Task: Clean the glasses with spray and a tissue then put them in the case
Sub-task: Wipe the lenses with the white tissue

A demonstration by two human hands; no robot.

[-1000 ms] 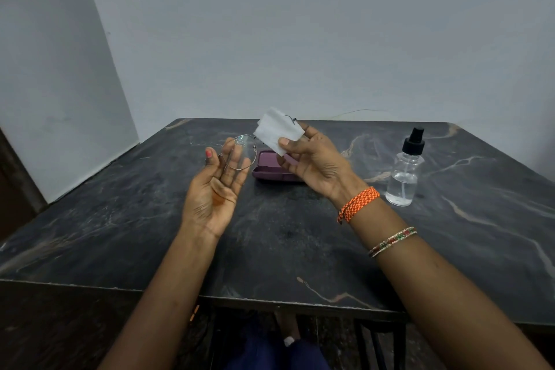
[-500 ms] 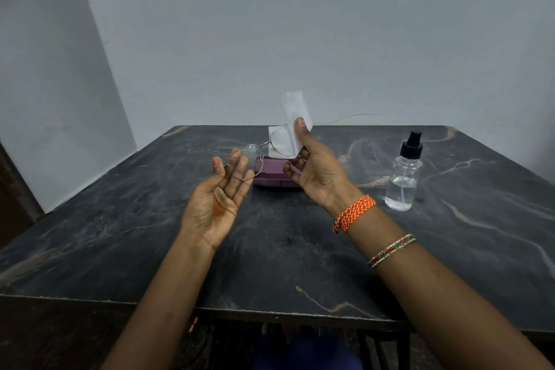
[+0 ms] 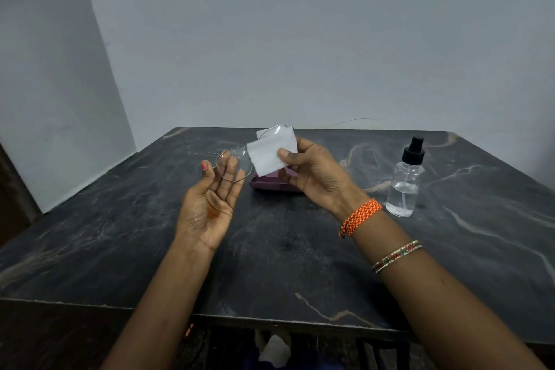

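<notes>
Head view: tissue (image 3: 270, 153) back down flat over one lens of the glasses (image 3: 235, 167).

Half a second before, it stood upright above the right hand (image 3: 315, 173); now that grip was clamped on it, pressing it to the lens, so wiping was likely under way. Left hand (image 3: 210, 204) lay open, fingers apart, the other lens resting on its fingertips. Case (image 3: 270, 185) sat on the table (image 3: 120, 234) just behind both grips, spray bottle (image 3: 405, 186) beyond the right wrist.
</notes>
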